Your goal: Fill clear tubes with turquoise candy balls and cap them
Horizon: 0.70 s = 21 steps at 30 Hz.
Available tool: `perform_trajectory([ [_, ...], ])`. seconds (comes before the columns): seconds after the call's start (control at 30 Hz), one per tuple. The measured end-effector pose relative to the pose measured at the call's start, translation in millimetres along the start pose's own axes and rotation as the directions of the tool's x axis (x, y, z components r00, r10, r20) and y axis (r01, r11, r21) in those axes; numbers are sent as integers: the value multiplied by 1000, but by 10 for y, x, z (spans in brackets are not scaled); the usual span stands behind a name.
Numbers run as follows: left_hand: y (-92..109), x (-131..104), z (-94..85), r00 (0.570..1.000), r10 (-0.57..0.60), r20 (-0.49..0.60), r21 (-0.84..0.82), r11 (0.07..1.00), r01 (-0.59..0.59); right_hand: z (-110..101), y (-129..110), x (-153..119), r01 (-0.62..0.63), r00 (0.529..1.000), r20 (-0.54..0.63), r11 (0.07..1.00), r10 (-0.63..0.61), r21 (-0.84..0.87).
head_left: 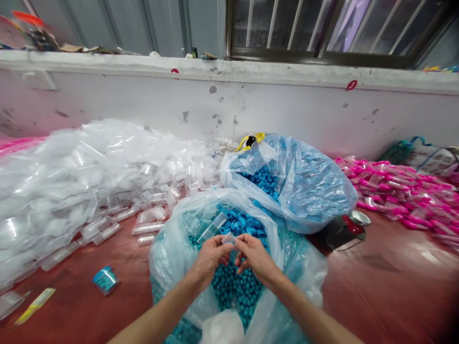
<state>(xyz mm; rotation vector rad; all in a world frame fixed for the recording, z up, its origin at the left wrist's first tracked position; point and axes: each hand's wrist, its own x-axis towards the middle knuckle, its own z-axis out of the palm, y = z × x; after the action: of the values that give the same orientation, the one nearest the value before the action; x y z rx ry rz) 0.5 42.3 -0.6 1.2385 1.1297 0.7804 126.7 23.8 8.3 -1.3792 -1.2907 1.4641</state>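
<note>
Between my two hands is a small clear plastic piece (228, 238), pinched at its left side by my left hand (214, 252) and at its right side by my right hand (250, 252). Both hands are over an open plastic bag (168, 253). Small teal beads (234, 286) fill the bag's front part, and blue plastic parts (242, 222) lie behind them. A few clear containers (214, 226) rest on the beads, just beyond my left hand. White wrapped material (223, 328) sits at the bag's near edge.
Clear plastic containers (89, 177) are heaped at left. A filled jar (105, 280) and a yellow-handled tool (35, 306) lie on the red surface (132, 306). Behind is another bag (311, 181) of blue parts. A dark container (337, 232) and pink items (405, 191) stand right.
</note>
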Motion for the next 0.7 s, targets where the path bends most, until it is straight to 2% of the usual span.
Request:
perform_trajectory([
  [0.07,-86,-128,61,997,-56,-43,-95,994,52,76,114,-127,-94,995,32,976,90,194],
  [0.1,-111,-193,65,997,-56,-50,-29,998,54,96,160,-193,-104,994,63,975,93,196],
  [0.17,-115,-296,16,1000,-3,-18,242,970,7,81,214,-304,-84,989,127,996,78,42],
  [0.23,-79,-330,-80,997,29,69,524,849,-61,2,211,-360,-11,990,135,987,33,-157],
  [0.3,-46,-276,-159,994,-36,106,665,746,-44,-109,170,-354,72,995,80,951,-50,-300],
  [0.33,-44,-218,-176,991,-88,104,685,729,-7,-163,147,-334,102,995,50,930,-90,-354],
  [0.4,-77,-62,-153,981,-172,90,661,747,70,-252,121,-278,143,988,17,886,-151,-441],
  [0.5,-202,174,-27,973,-217,82,545,827,139,-328,160,-203,153,985,-2,871,-174,-468],
  [0.6,-332,288,66,949,-281,145,312,923,226,-368,258,-165,119,990,-24,901,-141,-417],
  [0.7,-389,271,36,912,-294,285,-2,952,307,-397,334,-160,75,995,-27,926,-91,-371],
])
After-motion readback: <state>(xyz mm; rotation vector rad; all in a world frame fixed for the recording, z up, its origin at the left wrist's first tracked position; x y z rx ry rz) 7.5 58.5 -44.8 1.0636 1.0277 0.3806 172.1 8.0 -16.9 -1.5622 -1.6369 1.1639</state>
